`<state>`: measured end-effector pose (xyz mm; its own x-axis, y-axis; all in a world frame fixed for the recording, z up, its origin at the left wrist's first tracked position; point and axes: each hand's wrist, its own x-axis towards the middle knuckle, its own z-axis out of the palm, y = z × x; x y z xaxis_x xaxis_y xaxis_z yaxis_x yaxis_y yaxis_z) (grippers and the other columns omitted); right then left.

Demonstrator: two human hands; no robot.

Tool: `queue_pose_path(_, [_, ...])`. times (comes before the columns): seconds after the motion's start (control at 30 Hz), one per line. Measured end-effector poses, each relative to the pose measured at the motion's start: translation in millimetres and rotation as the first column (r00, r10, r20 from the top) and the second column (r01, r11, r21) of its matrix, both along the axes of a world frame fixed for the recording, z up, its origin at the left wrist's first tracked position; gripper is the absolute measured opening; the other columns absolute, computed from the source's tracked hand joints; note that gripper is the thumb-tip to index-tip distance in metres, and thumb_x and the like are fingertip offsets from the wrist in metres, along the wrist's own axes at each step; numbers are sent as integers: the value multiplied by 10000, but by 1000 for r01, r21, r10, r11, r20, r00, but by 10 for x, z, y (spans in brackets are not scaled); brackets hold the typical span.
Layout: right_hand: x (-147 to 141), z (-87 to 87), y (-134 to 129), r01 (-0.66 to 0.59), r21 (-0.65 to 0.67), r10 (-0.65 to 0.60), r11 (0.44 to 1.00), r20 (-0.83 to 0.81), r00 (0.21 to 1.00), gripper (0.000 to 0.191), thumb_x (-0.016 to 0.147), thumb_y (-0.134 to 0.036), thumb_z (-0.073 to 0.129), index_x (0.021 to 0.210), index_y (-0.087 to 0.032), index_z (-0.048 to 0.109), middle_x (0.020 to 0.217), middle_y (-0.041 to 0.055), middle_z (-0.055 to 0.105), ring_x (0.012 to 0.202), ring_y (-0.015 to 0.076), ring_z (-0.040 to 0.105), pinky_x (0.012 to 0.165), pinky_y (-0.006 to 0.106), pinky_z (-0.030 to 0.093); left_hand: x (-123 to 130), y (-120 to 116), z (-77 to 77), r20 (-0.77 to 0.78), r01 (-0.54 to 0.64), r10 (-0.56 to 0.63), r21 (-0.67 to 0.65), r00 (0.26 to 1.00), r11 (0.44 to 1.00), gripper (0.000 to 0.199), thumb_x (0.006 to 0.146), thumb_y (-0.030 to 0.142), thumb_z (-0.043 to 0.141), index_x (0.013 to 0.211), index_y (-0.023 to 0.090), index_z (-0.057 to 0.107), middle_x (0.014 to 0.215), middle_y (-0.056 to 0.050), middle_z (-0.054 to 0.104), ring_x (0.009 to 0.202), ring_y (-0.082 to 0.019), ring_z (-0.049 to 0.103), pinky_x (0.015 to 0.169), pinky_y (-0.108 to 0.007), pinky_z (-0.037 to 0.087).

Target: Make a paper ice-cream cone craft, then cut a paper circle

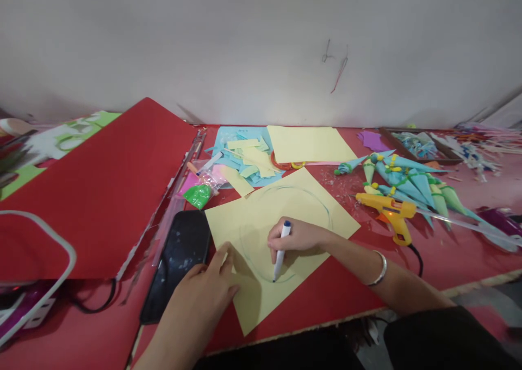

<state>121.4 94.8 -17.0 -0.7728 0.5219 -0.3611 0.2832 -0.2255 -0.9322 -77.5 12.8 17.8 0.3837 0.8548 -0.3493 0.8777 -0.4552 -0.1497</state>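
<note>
My right hand (pixel 294 238) is closed around a white marker (pixel 280 254) with a dark blue end. The marker's tip touches a pale yellow sheet of paper (pixel 253 310), low on a large, faint circular line drawn there. Fingers spread, my left hand (pixel 212 283) rests at the sheet's left edge, partly over the paper. Beside that hand lies a black phone (pixel 179 256), its lower right side partly hidden by the hand. A silver bangle (pixel 381 268) circles my right wrist.
A yellow glue gun (pixel 387 209) with a clear stick lies right, before several blue and green paper cones (pixel 403 182). Paper scraps (pixel 248 158) and another yellow sheet (pixel 310 144) lie behind. A large red sheet (pixel 110 196) covers the left. The table edge (pixel 305 333) is close in front.
</note>
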Motion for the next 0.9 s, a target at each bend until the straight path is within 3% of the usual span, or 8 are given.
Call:
queue_pose_path(0.13, [-54,8,0,126,145,-115,981,-85,990,201,785,-278,534,747,-136,672,650,3,593,573,73,489,508,170,375,0,-3,4,11,35,-35,-11,999,999,328,824,84,430,1035,178,663,1279,-144,523,1061,-263,580,784,-356,520])
queue_pose_path(0.23, [-96,-5,-20,146,223,-118,964,-134,984,175,766,-293,582,808,-150,673,721,8,611,634,82,497,559,180,385,-8,-1,-3,49,25,-24,-14,998,1000,332,824,73,421,1033,167,661,1283,-155,515,1085,-271,564,787,-372,520])
queue_pose_path(0.4, [-44,-30,-29,57,114,-49,992,-72,996,217,790,-261,518,708,-125,666,657,14,613,588,82,509,537,186,398,-19,2,-7,48,59,-57,-28,997,998,325,819,64,430,985,180,684,1254,-131,550,1170,-285,489,770,-363,526])
queue_pose_path(0.5, [8,-13,-13,-30,74,33,997,-31,999,316,805,-305,498,607,-113,651,555,9,578,520,77,483,487,187,371,-21,-3,-15,-8,62,-62,-18,998,998,323,833,95,436,1075,158,640,1281,-154,519,1144,-282,514,766,-363,527])
queue_pose_path(0.6, [12,7,-7,4,99,1,995,-54,999,332,818,-302,485,602,-115,654,545,1,557,514,68,463,478,180,358,-33,-9,-36,-3,55,-55,-10,998,998,319,827,93,446,1057,176,652,1273,-150,529,1098,-275,552,774,-362,522])
queue_pose_path(0.7, [-25,7,-21,59,99,-46,993,-126,991,234,811,-295,516,742,-138,675,705,15,610,615,75,519,552,183,410,-46,-14,-56,62,55,-55,-2,997,998,319,807,65,454,892,230,714,1272,-106,540,1069,-265,574,773,-357,519])
queue_pose_path(0.8, [-44,-6,-40,54,98,-38,994,-164,986,200,792,-308,557,805,-148,676,821,37,639,698,87,557,618,197,437,-36,-15,-49,71,0,-2,35,997,999,316,802,91,479,1042,191,660,1288,-135,520,923,-246,645,763,-353,524])
queue_pose_path(0.9, [-11,-3,-44,11,47,-6,999,-101,995,270,802,-338,535,702,-126,669,697,33,639,606,84,545,555,197,421,-13,-15,-20,32,-5,4,45,999,999,338,814,112,473,1120,150,612,1270,-159,531,898,-248,652,762,-351,525])
